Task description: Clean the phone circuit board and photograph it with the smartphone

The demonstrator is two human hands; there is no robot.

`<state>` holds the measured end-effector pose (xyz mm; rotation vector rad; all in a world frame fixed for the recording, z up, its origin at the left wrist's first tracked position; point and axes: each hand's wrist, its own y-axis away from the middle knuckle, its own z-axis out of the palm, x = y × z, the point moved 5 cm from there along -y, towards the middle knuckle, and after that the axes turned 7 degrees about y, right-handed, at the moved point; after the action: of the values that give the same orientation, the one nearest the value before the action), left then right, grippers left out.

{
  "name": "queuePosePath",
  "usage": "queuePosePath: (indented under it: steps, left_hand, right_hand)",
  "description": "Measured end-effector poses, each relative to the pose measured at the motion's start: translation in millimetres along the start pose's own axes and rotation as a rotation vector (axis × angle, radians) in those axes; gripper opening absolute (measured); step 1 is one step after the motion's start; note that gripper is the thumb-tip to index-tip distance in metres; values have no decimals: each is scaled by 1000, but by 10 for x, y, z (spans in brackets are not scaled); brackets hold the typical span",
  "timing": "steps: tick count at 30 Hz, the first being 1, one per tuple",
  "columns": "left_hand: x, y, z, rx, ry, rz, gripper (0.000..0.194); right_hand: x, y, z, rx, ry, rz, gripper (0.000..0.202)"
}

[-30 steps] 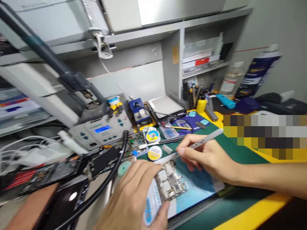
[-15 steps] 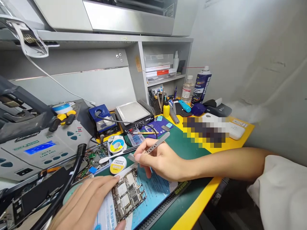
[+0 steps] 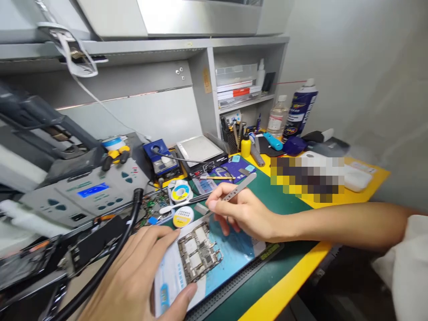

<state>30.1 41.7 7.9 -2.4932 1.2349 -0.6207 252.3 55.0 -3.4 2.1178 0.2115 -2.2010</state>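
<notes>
A circuit board (image 3: pixel 199 252) with silver shields lies on a light blue printed sheet (image 3: pixel 234 252), which rests on a dark perforated plate over the green mat (image 3: pixel 294 203). My left hand (image 3: pixel 140 267) is spread at the board's left, its fingers apart and its thumb near the board's lower edge. Pinched in my right hand (image 3: pixel 245 214), above the sheet's upper part, is a metal tool with holes (image 3: pixel 239 187); its lower end is hard to make out. Beyond the board lie a round white and yellow tin (image 3: pixel 183 217), a tape roll (image 3: pixel 181 192) and a swab (image 3: pixel 174 207).
A black hose (image 3: pixel 132 223) curves across the left, before a grey station (image 3: pixel 93 194) with a blue display. Farther back are a blue iron stand (image 3: pixel 162 158), a flat silver device (image 3: pixel 200 150), a yellow bottle (image 3: pixel 245 146) and a spray can (image 3: pixel 300 111).
The whole view has shifted, so the bench items appear farther right. My left thumb shows more fully, stretched out beside the board. My right hand still holds the metal tool.
</notes>
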Motion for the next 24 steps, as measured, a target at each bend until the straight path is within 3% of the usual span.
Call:
queuePosePath:
  steps: [5, 12, 16, 20, 24]
  left_hand:
    - [33, -9, -58, -190, -24, -62, 50]
    - [79, -99, -90, -283, 33, -67, 48]
    - [40, -40, -69, -193, 87, -74, 47]
    - [49, 36, -58, -41, -14, -54, 47]
    - [143, 61, -53, 19, -85, -16, 54]
  right_hand:
    - [-11, 17, -13, 6, 36, -11, 25]
    - [-51, 43, -3, 3, 131, 3, 24]
    - [-83, 97, 35, 29, 217, -9, 25]
    - [-84, 130, 11, 90, 255, 7, 29]
    - [-40, 142, -38, 121, 314, 33, 33]
